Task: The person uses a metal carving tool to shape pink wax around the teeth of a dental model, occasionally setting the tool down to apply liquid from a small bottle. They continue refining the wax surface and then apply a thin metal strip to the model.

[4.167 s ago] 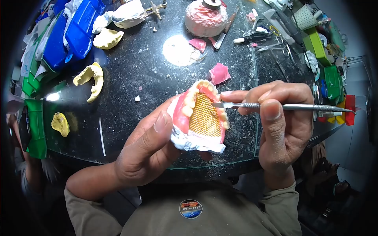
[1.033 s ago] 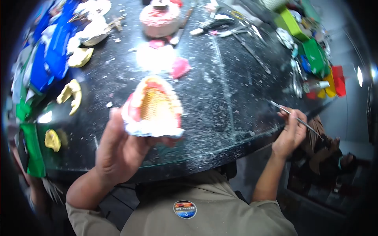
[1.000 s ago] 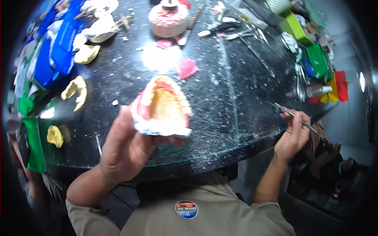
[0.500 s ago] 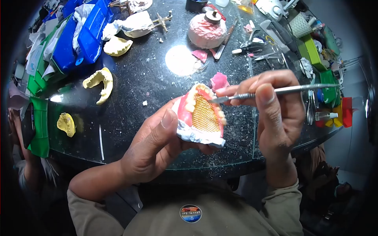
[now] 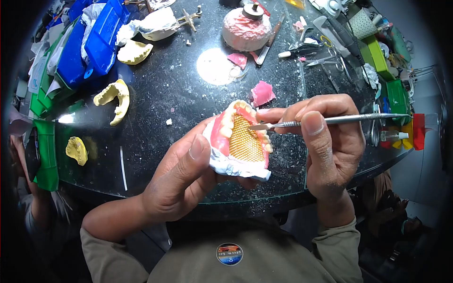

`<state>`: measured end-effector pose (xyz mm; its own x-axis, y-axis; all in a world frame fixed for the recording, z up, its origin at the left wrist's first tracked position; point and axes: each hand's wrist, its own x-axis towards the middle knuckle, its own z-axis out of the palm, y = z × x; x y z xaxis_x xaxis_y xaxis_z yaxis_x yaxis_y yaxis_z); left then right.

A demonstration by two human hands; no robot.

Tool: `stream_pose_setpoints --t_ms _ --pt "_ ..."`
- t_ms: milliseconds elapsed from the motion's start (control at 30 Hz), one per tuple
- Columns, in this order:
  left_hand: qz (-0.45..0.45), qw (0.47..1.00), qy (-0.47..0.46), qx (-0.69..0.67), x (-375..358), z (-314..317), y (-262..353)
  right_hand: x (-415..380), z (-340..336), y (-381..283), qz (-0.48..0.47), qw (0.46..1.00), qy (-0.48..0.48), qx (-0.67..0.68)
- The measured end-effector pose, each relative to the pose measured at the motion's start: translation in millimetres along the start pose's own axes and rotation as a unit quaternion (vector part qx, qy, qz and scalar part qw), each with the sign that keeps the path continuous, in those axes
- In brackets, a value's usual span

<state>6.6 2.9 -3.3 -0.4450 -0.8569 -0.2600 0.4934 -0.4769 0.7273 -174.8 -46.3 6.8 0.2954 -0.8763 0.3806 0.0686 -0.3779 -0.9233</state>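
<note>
My left hand is wrapped round a denture on a white plaster model, keeping it tilted above the table's front part. Cream teeth are set in pink wax along its arch, and a gold mesh covers the palate. Between the thumb and fingers of my right hand is a slim metal wax carver, gripped like a pen. Its flat blade tip lies over the upper right of the mesh, close to the teeth. A pink wax piece lies on the table just beyond the denture.
Yellow plaster models lie on the dark table at left, near blue bins. A pink-coated round pot and a knife stand beyond. Scissors and other tools crowd the right. Another person's arm shows at far left.
The carver's tip has moved slightly down and left, from beside the teeth onto the mesh. The view has shifted slightly; my left hand keeps its hold on the model.
</note>
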Motion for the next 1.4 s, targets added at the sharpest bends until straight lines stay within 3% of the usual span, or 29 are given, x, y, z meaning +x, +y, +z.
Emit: stream_pose_setpoints --t_ms 1400 --pt "-0.003 1.000 0.024 0.007 -1.1 1.2 -1.9 0.0 0.5 6.5 -0.048 0.998 0.000 -0.050"
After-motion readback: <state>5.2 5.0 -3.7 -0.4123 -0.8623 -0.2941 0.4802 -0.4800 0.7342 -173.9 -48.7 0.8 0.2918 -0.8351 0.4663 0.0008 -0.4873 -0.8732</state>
